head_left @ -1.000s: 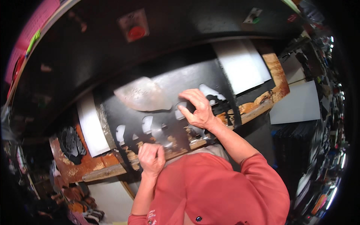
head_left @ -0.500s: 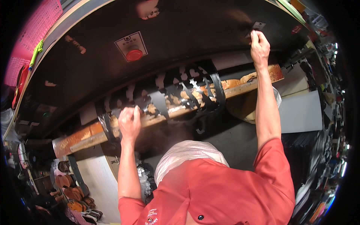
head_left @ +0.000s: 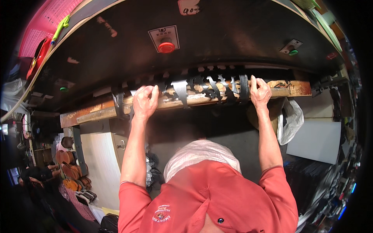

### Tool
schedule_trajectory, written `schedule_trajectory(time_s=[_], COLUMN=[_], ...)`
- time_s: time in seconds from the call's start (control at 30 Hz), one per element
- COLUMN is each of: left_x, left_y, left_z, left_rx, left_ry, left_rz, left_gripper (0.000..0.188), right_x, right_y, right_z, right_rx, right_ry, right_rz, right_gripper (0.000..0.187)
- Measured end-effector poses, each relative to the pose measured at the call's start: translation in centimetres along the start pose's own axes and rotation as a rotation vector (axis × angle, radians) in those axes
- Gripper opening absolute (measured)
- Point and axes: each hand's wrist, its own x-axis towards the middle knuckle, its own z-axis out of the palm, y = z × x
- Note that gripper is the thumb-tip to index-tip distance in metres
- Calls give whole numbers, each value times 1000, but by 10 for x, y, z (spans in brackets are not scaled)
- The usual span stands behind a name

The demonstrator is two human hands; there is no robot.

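Observation:
A black sheet riddled with cut-out holes [head_left: 180, 93], like the leftover web after shapes are cut out, lies over the wooden board [head_left: 95, 114] and droops past its front edge. My left hand [head_left: 145, 102] is closed at the left part of this sheet, fingers curled under. At its right border strip, my right hand [head_left: 260, 93] is closed too, thumb up. The fingertips of both hands are partly hidden, but each appears to pinch the sheet.
Above the board is a dark machine panel with a red push button [head_left: 166, 46] and a green button [head_left: 293, 52]. A pink basket [head_left: 46, 23] stands at far left. Right of the board's underside are a white bag [head_left: 290, 121] and a pale board [head_left: 316, 139]. Brown, rounded pieces [head_left: 72, 171] are stacked lower left.
My right hand has come down from beside the green button to the sheet's right border. My left hand has shifted slightly right and up. The view has turned, and the sheet looks flatter.

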Motion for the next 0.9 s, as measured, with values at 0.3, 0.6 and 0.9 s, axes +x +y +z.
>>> schedule_trajectory(time_s=[0.3, 0.6, 0.9], left_x=[1, -4, 17], left_y=[3, 4, 7], left_z=[-1, 0, -18], left_rx=[40, 11, -189], left_ry=[-90, 4, -236], left_rz=[-31, 65, -81], left_gripper=[25, 22, 22], right_x=[-7, -11, 41], right_y=[6, 10, -79], right_z=[1, -4, 14], right_rx=[193, 209, 479], right_ry=[-118, -199, -226], right_rz=[65, 148, 319], right_gripper=[33, 33, 28])
